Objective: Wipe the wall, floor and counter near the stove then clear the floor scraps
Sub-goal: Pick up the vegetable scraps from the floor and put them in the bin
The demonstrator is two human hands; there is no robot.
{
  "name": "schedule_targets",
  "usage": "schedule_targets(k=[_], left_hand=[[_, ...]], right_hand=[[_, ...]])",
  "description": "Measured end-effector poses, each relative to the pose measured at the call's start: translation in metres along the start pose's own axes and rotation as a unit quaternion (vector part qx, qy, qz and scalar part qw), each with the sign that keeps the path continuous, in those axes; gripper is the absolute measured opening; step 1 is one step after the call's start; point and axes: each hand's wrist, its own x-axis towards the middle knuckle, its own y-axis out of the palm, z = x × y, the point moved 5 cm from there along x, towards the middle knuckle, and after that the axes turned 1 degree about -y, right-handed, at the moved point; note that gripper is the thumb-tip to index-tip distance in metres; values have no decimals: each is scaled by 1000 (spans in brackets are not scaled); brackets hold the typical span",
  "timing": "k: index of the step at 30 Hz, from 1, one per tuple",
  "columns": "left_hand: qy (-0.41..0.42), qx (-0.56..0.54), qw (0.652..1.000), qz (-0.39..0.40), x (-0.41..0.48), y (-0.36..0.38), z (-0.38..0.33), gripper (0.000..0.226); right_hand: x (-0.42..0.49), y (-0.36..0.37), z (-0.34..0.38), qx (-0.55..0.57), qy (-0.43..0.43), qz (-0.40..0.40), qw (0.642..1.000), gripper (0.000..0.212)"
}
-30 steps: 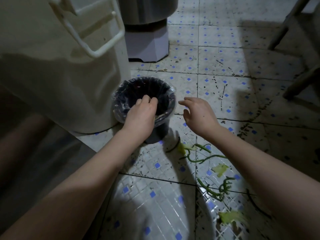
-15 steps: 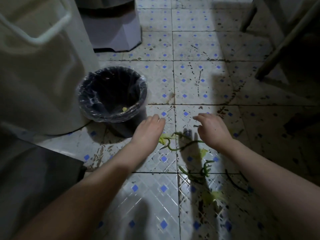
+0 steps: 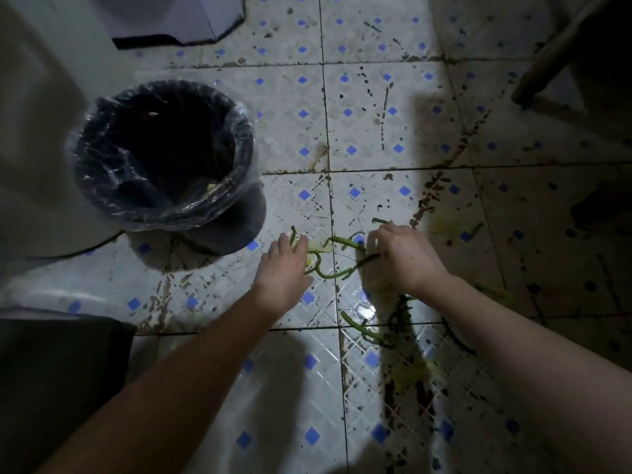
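Green vegetable stems and pale leaf scraps lie scattered on the dirty white floor with blue diamonds. My left hand rests palm down on the scraps' left end, its fingers around a green stem and a pale leaf. Over on the right end, my right hand has its fingers curled on a dark stem. More stems lie below my right wrist. A small bin with a black liner and clear plastic stands to the left, with a yellow scrap inside.
A large pale container fills the left side beside the bin. A grey appliance base stands at the top. Dark furniture legs cross the top right. Dark fabric lies at lower left. Brown stains speckle the tiles.
My left hand came out of the bin and both hands dropped down onto the green scraps on the floor. The view tilted down and closer to the floor.
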Motion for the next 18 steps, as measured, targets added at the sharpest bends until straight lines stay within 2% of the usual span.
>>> schedule_targets(k=[3, 6, 14, 18], left_hand=[[-19, -18, 999, 36, 6, 10, 5, 81], [-9, -25, 999, 38, 11, 16, 2, 78], [36, -25, 998, -49, 18, 13, -6, 46], [74, -6, 995, -69, 10, 9, -8, 32]], right_hand=[[6, 9, 3, 19, -8, 11, 1000, 40], [11, 16, 4, 40, -5, 11, 999, 37], [23, 32, 12, 60, -35, -9, 998, 38], [26, 42, 18, 68, -77, 13, 995, 46]])
